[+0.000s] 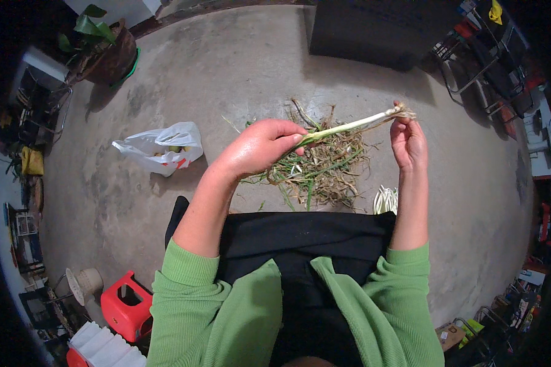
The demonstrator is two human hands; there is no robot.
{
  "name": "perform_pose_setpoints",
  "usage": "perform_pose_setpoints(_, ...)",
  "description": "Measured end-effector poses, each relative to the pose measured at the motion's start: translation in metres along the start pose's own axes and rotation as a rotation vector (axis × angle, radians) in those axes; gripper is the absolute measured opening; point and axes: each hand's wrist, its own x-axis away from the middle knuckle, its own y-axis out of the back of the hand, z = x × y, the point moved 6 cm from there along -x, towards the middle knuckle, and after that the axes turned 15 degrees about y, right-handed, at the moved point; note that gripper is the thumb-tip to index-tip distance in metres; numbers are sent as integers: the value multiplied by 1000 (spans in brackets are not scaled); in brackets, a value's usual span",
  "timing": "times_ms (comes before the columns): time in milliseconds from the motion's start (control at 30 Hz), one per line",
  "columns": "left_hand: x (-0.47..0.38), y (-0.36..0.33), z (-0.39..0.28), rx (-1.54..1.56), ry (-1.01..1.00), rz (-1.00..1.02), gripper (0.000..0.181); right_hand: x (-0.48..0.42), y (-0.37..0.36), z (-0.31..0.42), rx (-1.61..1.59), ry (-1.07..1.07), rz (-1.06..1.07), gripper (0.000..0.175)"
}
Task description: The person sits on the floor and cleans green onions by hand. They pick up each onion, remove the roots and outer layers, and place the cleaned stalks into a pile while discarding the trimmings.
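Observation:
A long green onion (356, 124) is stretched between my two hands above the floor. My left hand (267, 144) pinches its green end between thumb and fingers. At the white root end, the fingers of my right hand (408, 137) grip the bulb, where roots and a strip of dry outer skin hang. Below the stalk lies a loose pile of onion trimmings (330, 169), with brown dry leaves, roots and green scraps. A bundle of white stalks (385, 200) shows beside my right forearm, partly hidden by my dark-clad lap.
On the concrete floor (238, 59) to the left stands a white plastic bag (165, 147) with roundish produce inside. A potted plant (105, 55) is at the far left, a dark box-like piece (362, 34) at the back. A red plastic stool (126, 305) stands at the lower left, metal-framed chairs (482, 69) at the right.

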Motion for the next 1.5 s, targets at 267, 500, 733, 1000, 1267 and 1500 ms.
perform_pose_setpoints(267, 3, 3, -2, -24, 32, -24, 26, -18, 19, 12, -64, 22, -62, 23)
perform_pose_setpoints(500, 5, 13, 1, -4, 55, -111, 24, 4, -13, 3, 611, 78, 63, 41)
perform_pose_setpoints(733, -3, 6, -1, 91, -10, -238, 27, 74, -72, -54, 952, -44, 318, 58)
perform_pose_setpoints(1000, -4, -2, -12, -190, -159, -519, 26, 104, -106, -93, 727, -155, 530, 21)
perform_pose_setpoints(1267, 2, -5, -19, -260, -248, -579, 24, 102, -99, -92, 750, -139, 503, 15)
perform_pose_setpoints(1500, 7, -1, -21, -303, -232, -560, 24, 87, -88, -73, 754, -35, 359, 12)
